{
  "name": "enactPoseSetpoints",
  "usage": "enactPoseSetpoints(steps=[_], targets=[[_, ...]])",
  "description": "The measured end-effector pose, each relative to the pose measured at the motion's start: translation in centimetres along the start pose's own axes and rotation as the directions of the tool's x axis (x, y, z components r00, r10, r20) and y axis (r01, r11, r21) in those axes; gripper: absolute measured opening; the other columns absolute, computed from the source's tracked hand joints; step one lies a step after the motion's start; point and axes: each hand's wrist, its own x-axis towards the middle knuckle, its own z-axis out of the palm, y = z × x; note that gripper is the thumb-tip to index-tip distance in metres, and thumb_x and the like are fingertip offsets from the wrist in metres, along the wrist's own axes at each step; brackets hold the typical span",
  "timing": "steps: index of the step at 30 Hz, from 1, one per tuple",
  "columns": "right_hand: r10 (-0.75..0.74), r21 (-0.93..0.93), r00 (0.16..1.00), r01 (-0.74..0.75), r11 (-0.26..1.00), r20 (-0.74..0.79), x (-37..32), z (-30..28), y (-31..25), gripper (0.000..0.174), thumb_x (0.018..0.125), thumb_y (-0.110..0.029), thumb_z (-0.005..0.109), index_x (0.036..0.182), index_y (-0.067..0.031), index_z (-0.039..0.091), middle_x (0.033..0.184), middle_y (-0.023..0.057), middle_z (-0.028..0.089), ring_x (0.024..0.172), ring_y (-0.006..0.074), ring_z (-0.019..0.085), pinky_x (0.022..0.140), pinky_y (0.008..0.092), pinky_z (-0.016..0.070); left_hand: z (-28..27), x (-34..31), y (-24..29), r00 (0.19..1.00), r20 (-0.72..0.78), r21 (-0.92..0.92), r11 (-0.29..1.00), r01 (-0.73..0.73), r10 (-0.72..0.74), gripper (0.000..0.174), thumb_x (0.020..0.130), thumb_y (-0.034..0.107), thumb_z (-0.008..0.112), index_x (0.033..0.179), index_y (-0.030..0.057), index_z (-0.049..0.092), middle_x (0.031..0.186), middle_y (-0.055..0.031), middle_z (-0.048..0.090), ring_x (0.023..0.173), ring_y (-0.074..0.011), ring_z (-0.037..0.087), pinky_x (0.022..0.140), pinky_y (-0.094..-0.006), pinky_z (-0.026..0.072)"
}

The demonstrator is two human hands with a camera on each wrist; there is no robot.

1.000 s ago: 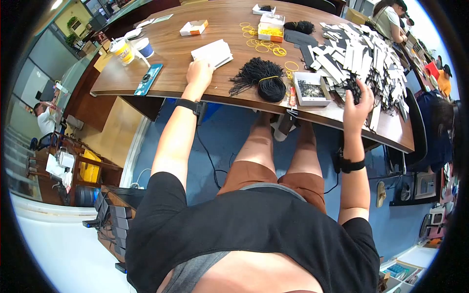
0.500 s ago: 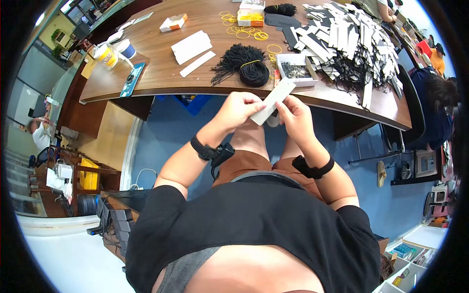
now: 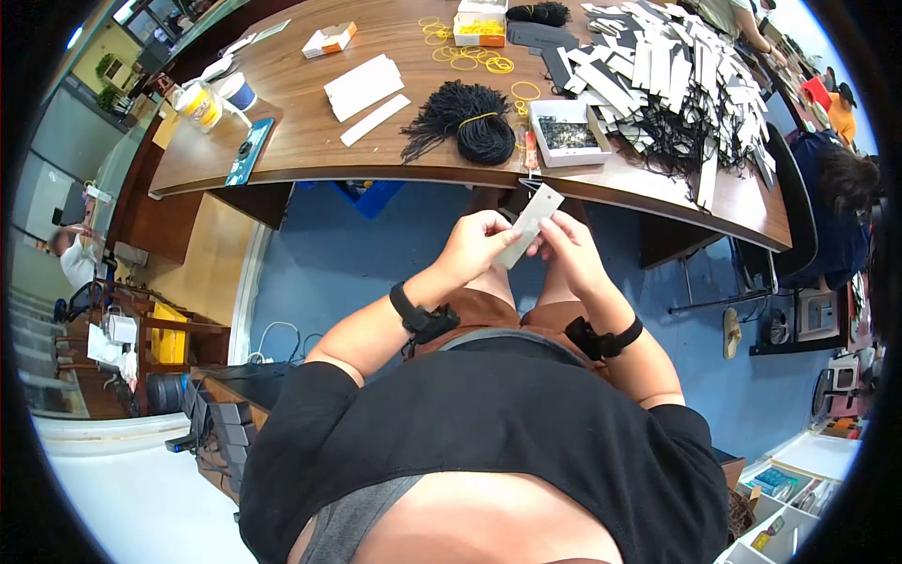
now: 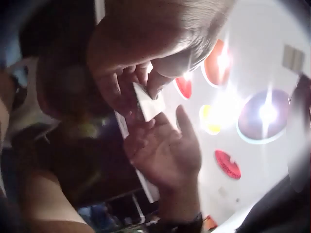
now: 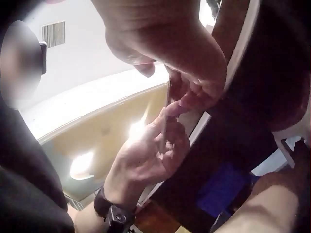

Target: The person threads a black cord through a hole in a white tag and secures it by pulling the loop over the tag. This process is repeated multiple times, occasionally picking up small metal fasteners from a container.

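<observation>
White card tag (image 3: 529,226): 1 unit, held tilted between 2 hands above the lap, below the edge of the surface (image 3: 310,150). Left hand (image 3: 479,246) pinches its lower end with curled fingers; right hand (image 3: 568,249) pinches the opposite edge. The wooden surface carries 1 black cord bundle (image 3: 470,117) tied with 1 yellow band, 1 white tray (image 3: 562,132) just beside it, 1 heap of black and white tags (image 3: 676,85), 1 stack of white cards (image 3: 362,86), 1 loose strip (image 3: 376,120), 2 cups (image 3: 202,105) and 1 phone (image 3: 249,150). Floor (image 3: 357,254) is blue. Compared with 0.5 s earlier, tag and both hands sit lower, nearer the body.
</observation>
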Motion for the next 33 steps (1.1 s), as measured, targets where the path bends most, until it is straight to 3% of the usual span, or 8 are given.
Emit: enactPoseSetpoints(steps=[4,5,11,20,26,28,31,33], targets=[[0.073,-0.463,0.992,-0.115,0.879,-0.106,1.5,0.0,0.5,0.024,0.092,-0.022,0.052,0.087,0.0003,0.059,0.064,0.0078,0.058,0.06,0.0098,0.056,0.054,0.026,0.0427,0.2,0.0,-0.1,0.993,-0.057,0.282,0.956,-0.084,0.104,0.016,0.083,0.015,0.066,0.08,-0.0003,0.063,0.07,-0.0037,0.061,0.065,-0.007,0.051,0.059,-0.0249,0.0427],[0.055,-0.534,0.988,-0.125,0.836,-0.146,1.8,0.2,0.6,0.026,0.09,-0.02,0.054,0.08,0.0028,0.057,0.063,0.0163,0.056,0.06,0.0206,0.059,0.055,0.0327,0.0445,0.0,0.4,-0.9,0.994,-0.061,0.289,0.954,-0.074,0.095,0.018,0.082,0.017,0.066,0.08,-0.0009,0.064,0.068,-0.0065,0.061,0.063,-0.009,0.053,0.058,-0.027,0.0435],[-0.136,-0.675,0.982,0.011,0.738,-0.132,2.2,0.2,1.8,0.025,0.088,-0.02,0.056,0.082,0.0032,0.056,0.073,0.0245,0.057,0.068,0.0405,0.057,0.06,0.0404,0.0447,-0.1,1.2,-3.0,0.988,-0.067,0.306,0.945,-0.113,0.139,0.02,0.082,0.019,0.066,0.08,-0.0015,0.064,0.066,-0.0086,0.062,0.061,-0.0107,0.055,0.056,-0.0291,0.0441],[-0.16,-0.688,0.972,-0.003,0.726,-0.173,2.9,0.0,2.2,0.027,0.088,-0.025,0.056,0.079,0.0004,0.057,0.073,0.0225,0.058,0.07,0.0401,0.058,0.06,0.0416,0.0457,0.6,1.9,-3.5,0.989,-0.077,0.213,0.971,-0.105,0.124,0.021,0.082,0.019,0.066,0.077,-0.0013,0.064,0.065,-0.0086,0.062,0.06,-0.0112,0.055,0.055,-0.0285,0.044],[-0.265,-0.964,0.948,-0.11,0.242,-0.175,2.2,1.8,-3.5,0.033,0.085,-0.036,0.059,0.072,-0.0048,0.062,0.062,0.0142,0.058,0.063,0.0322,0.06,0.055,0.0394,0.0454,-1.3,3.8,-2.6,0.985,-0.147,0.328,0.944,-0.039,0.091,0.026,0.078,0.023,0.07,0.072,-0.0022,0.065,0.06,-0.0113,0.062,0.054,-0.016,0.058,0.053,-0.0304,0.0451],[-0.482,-0.932,0.874,0.123,0.341,-0.061,3.6,2.0,-4.5,0.015,0.08,-0.022,0.066,0.075,-0.0078,0.064,0.066,0.0096,0.058,0.061,0.0286,0.059,0.055,0.0366,0.0459,-1.4,4.0,-2.9,0.979,-0.168,0.341,0.939,-0.049,0.112,0.029,0.077,0.026,0.071,0.073,-0.0027,0.065,0.06,-0.0131,0.062,0.054,-0.0202,0.059,0.054,-0.0328,0.0461],[-0.656,-0.924,0.753,0.288,0.252,0.055,6.7,3.2,-5.9,0.005,0.075,-0.014,0.068,0.078,-0.0109,0.065,0.077,0.0044,0.058,0.07,0.0247,0.059,0.059,0.0342,0.0474,-1.1,3.8,-2.4,0.98,-0.182,0.372,0.928,-0.009,0.083,0.028,0.077,0.025,0.071,0.079,-0.0027,0.066,0.069,-0.0154,0.065,0.059,-0.0227,0.062,0.058,-0.0334,0.0473],[-0.672,-0.92,0.721,0.36,0.155,0.169,8.7,3.3,-5.4,0.007,0.074,-0.014,0.068,0.08,-0.0122,0.065,0.081,0.0024,0.057,0.075,0.0232,0.059,0.061,0.0337,0.0481,-0.9,3.3,-2.0,0.946,-0.236,0.418,0.902,-0.108,0.223,0.028,0.077,0.024,0.07,0.082,-0.0032,0.065,0.071,-0.0155,0.065,0.059,-0.0234,0.061,0.058,-0.0328,0.0474]])
